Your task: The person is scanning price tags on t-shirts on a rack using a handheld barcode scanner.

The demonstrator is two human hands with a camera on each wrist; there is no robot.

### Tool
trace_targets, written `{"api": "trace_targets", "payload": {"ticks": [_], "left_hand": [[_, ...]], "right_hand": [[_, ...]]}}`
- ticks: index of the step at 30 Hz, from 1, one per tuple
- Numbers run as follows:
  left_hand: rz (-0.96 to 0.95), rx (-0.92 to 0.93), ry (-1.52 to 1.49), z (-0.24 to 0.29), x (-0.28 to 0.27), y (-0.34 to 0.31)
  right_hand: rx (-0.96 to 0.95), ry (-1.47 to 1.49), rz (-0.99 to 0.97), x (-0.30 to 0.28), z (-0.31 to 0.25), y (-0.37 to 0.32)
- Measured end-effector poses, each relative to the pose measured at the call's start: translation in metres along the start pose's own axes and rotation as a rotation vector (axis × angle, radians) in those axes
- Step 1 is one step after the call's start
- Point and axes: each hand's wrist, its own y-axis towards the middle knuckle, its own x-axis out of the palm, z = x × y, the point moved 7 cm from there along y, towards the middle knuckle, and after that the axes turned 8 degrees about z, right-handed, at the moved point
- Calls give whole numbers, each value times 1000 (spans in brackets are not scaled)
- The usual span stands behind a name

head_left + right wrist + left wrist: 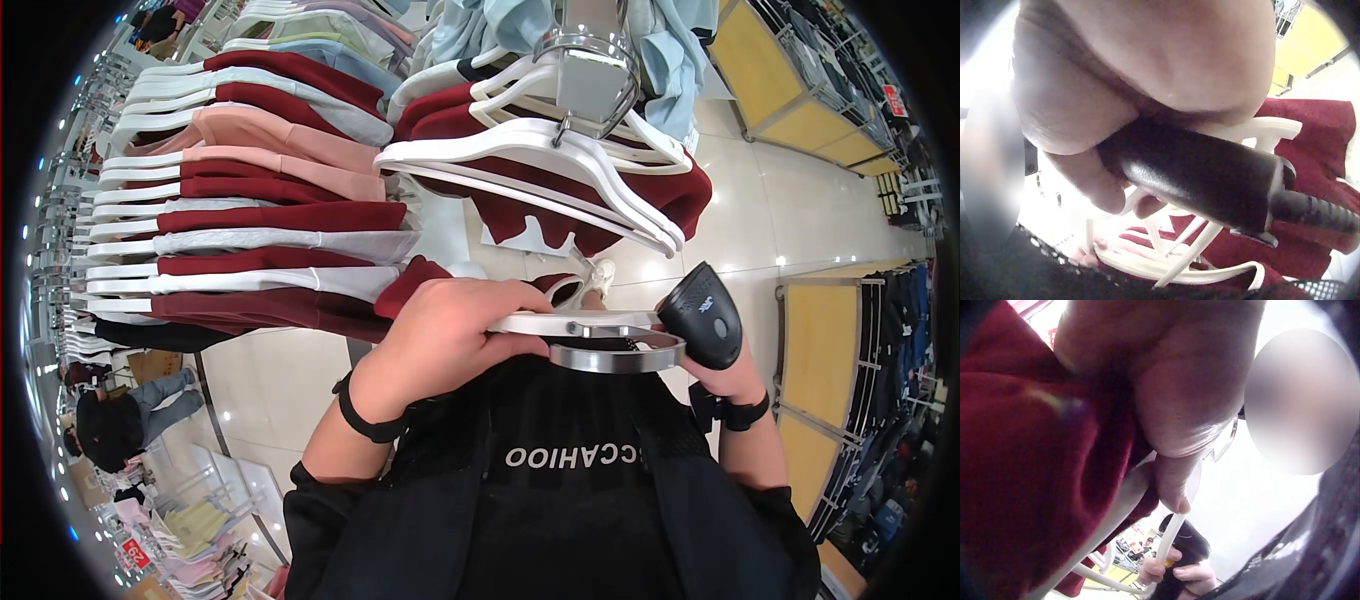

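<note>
Glossy pale floor tiles (820,215) spread through a clothing shop. At the centre of the head view, the left hand (440,335) pinches a white hanger (592,322) between thumb and fingers; right of centre, the right hand (738,382) grips a black barcode scanner (700,318) by its handle, near the hanger's other end. Just above them hang white hangers (510,145) with dark red garments (670,200). Packed clothes on a rack (290,235) fill the upper left; a person (115,425) appears lower left.
</note>
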Motion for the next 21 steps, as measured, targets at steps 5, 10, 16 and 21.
{"api": "trace_targets", "payload": {"ticks": [5, 10, 16, 21], "left_hand": [[-209, -149, -25, 17, 8, 12], [-97, 7, 13, 27, 17, 23], [-365, -56, -109, 25, 20, 27], [-574, -98, -239, 15, 31, 33]], "right_hand": [[33, 50, 22, -28, -2, -3], [126, 26, 208, -60, 0, -15], [120, -101, 270, -78, -21, -22], [-90, -61, 63, -98, -27, -21]]}}
